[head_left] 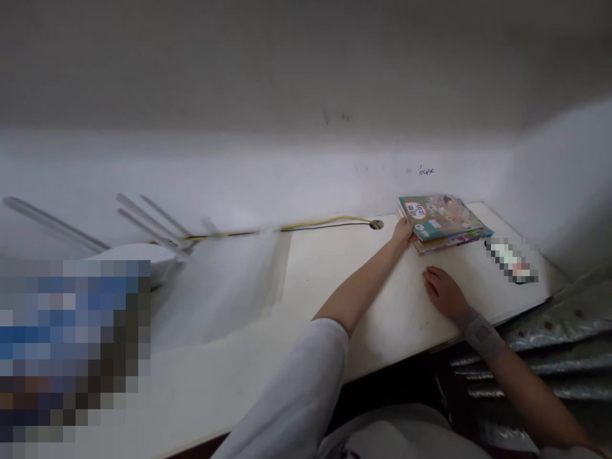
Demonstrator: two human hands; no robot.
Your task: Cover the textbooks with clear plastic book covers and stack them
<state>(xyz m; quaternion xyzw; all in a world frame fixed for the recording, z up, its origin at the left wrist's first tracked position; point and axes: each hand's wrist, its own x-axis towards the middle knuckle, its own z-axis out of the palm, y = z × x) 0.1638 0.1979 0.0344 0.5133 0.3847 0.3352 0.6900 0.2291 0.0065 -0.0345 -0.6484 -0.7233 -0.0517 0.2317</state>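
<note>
A small stack of books [442, 220] lies on the white desk [325, 274] near the wall. Its top book has a green cover with a flower picture. My left hand [404, 233] grips the stack at its left edge, with some fingers hidden by the books. Nearer to me, my right hand [444, 292] rests over the desk, apart from the books. Its fingers are loosely bent and hold nothing. A band is around the right wrist.
A yellow and a black cable [329, 223] run along the wall into a round desk hole [377, 224]. A blurred-out phone-like object [511, 260] lies right of the books. Translucent sheeting [229, 287], a white round object [134, 252] and a pixelated area are at left.
</note>
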